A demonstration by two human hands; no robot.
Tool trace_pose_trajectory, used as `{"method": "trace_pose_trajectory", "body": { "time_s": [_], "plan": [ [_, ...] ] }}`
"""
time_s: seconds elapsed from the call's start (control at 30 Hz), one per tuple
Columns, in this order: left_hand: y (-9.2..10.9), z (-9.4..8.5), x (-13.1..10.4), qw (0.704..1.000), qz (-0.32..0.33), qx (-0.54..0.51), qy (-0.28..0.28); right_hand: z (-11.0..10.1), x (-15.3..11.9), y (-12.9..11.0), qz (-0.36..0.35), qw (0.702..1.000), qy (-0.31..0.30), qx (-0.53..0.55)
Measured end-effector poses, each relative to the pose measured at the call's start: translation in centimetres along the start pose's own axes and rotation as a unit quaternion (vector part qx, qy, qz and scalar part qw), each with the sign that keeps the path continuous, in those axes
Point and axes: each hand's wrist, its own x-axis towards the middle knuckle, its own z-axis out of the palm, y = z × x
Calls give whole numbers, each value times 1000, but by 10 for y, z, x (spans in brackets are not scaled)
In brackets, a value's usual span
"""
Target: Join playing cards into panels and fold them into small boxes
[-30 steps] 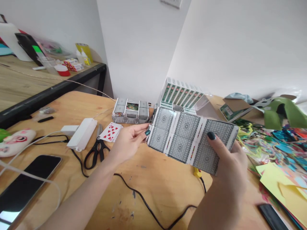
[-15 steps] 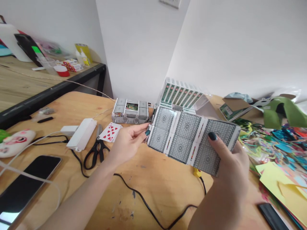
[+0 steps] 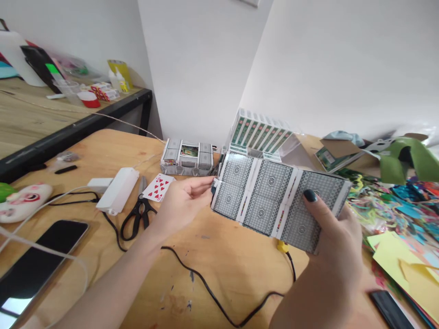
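Note:
A long panel of playing cards, grey patterned backs facing me and white strips between them, is held up above the table. My right hand grips its right end, thumb on the front and fingers behind. At its left edge, my left hand pinches the panel's border between thumb and fingers; the fingertips are partly hidden. Behind the panel stands a row of green-and-white card boxes. A small box covered in playing cards sits to the left. A loose eight of hearts lies by my left hand.
Black-handled scissors, a white power strip and a phone lie at left. A black cable crosses the front, near a yellow-ended tool. Colourful scraps and yellow paper crowd the right side.
The panel and my right hand have shifted slightly right. My left thumb has slid further behind the panel's left edge.

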Motion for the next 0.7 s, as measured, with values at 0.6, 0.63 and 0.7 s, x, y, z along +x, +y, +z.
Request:
{"method": "trace_pose_trajectory", "body": {
  "time_s": [0.6,0.63,0.7],
  "plan": [
    [-4,-1,-2,996,14,69,49,8,-10,-1,-33,999,-16,-15],
    [-5,-1,-2,995,13,76,59,9,-11,-1,-38,999,-15,-21],
    [-9,1,-1,992,13,91,85,10,-15,-1,-56,998,-11,-39]
  ]
}}
